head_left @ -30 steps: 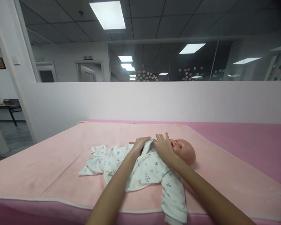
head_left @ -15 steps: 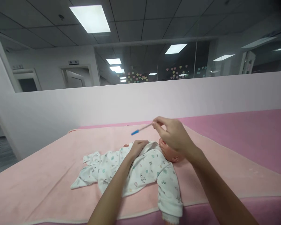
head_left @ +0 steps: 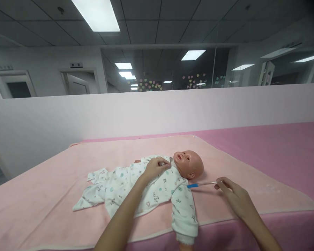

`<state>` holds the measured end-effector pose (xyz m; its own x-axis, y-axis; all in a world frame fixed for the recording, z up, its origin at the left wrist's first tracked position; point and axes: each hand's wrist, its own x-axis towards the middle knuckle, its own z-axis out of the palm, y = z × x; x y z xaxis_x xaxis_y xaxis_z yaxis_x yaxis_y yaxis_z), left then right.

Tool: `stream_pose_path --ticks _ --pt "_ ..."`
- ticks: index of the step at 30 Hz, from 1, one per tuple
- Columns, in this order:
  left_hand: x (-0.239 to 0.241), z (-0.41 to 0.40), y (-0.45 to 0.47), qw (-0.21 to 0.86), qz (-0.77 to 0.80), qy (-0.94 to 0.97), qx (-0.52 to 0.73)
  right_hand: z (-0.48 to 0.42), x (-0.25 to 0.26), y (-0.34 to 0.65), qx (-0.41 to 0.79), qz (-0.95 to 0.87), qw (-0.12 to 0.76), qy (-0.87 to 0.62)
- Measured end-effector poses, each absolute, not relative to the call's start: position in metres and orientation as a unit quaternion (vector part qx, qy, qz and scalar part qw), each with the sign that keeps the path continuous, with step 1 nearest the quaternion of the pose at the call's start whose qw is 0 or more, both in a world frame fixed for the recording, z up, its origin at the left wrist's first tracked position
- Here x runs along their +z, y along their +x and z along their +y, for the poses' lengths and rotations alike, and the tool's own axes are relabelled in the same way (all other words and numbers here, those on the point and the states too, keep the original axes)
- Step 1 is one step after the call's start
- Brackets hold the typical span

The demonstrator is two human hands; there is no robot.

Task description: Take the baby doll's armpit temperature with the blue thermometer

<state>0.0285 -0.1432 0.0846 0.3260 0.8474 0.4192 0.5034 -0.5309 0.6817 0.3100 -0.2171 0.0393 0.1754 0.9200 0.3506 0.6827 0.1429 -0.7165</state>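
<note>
A baby doll (head_left: 189, 164) lies on its back in a white printed outfit (head_left: 157, 195), its bald head to the right and one arm stretched toward me. Resting on the doll's chest, my left hand (head_left: 157, 167) has its fingers bent together at the front of the neckline, pinching the cloth there. To the right of the doll, my right hand (head_left: 232, 193) grips the end of a thin clear thermometer (head_left: 205, 183). Its blue end points left and reaches the outfit at the doll's near shoulder; whether it touches the cloth I cannot tell.
A peach blanket (head_left: 52, 188) lies under the doll on a pink padded surface (head_left: 282, 150). Behind it runs a low white wall (head_left: 151, 113) with glass panes above. The blanket's front edge runs close to me.
My right hand has swung down and right, away from over the doll's face, bringing the thermometer to shoulder level. My left hand stays on the chest, its fingers now more bent at the neckline.
</note>
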Motion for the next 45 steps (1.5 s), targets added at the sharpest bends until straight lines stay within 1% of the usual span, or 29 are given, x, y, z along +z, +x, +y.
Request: stream_pose_path --ticks 3,5,9,14,16,18,20,21,22,23,27,29,30,32,35,37,40,45 --pt "0.085 -0.138 0.027 0.304 0.421 0.737 0.432 -0.204 0.022 0.319 0.083 -0.641 0.345 -0.681" --pt "0.085 -0.135 0.025 0.353 0.42 0.698 0.461 -0.198 0.015 0.323 0.054 -0.644 0.314 -0.696" --pt "0.083 -0.132 0.022 0.402 0.427 0.641 0.495 -0.189 -0.002 0.333 0.065 -0.643 0.326 -0.69" --pt "0.082 -0.133 0.02 0.414 0.423 0.62 0.516 -0.189 -0.014 0.337 0.024 -0.639 0.336 -0.691" --pt "0.083 -0.134 0.02 0.417 0.421 0.62 0.514 -0.193 -0.007 0.327 -0.001 -0.61 0.365 -0.703" --pt "0.084 -0.135 0.021 0.421 0.421 0.62 0.511 -0.2 0.009 0.305 -0.016 -0.575 0.431 -0.695" --pt "0.085 -0.136 0.022 0.422 0.421 0.62 0.511 -0.205 0.029 0.273 -0.002 -0.578 0.503 -0.643" --pt "0.085 -0.136 0.022 0.421 0.42 0.62 0.511 -0.206 0.04 0.253 0.019 -0.612 0.519 -0.596" --pt "0.086 -0.137 0.022 0.42 0.419 0.621 0.512 -0.206 0.051 0.233 0.031 -0.655 0.513 -0.554" --pt "0.086 -0.137 0.022 0.42 0.417 0.622 0.512 -0.204 0.059 0.213 0.031 -0.7 0.485 -0.523" --pt "0.084 -0.135 0.022 0.423 0.406 0.621 0.52 -0.184 0.072 0.155 -0.048 -0.73 0.415 -0.541" --pt "0.082 -0.133 0.021 0.419 0.402 0.621 0.527 -0.173 0.066 0.144 -0.072 -0.726 0.408 -0.549" --pt "0.082 -0.132 0.02 0.415 0.402 0.622 0.528 -0.169 0.061 0.142 -0.077 -0.718 0.425 -0.546" --pt "0.08 -0.131 0.02 0.4 0.416 0.625 0.526 -0.163 0.052 0.143 -0.082 -0.7 0.49 -0.512" --pt "0.08 -0.132 0.021 0.377 0.425 0.643 0.515 -0.161 0.043 0.148 -0.078 -0.692 0.589 -0.41" --pt "0.081 -0.135 0.022 0.383 0.402 0.666 0.499 -0.161 0.043 0.151 -0.06 -0.691 0.625 -0.358" --pt "0.084 -0.14 0.022 0.407 0.375 0.687 0.47 -0.161 0.045 0.152 -0.023 -0.688 0.643 -0.336" --pt "0.085 -0.14 0.02 0.439 0.376 0.673 0.461 -0.16 0.046 0.152 0.02 -0.688 0.622 -0.375"
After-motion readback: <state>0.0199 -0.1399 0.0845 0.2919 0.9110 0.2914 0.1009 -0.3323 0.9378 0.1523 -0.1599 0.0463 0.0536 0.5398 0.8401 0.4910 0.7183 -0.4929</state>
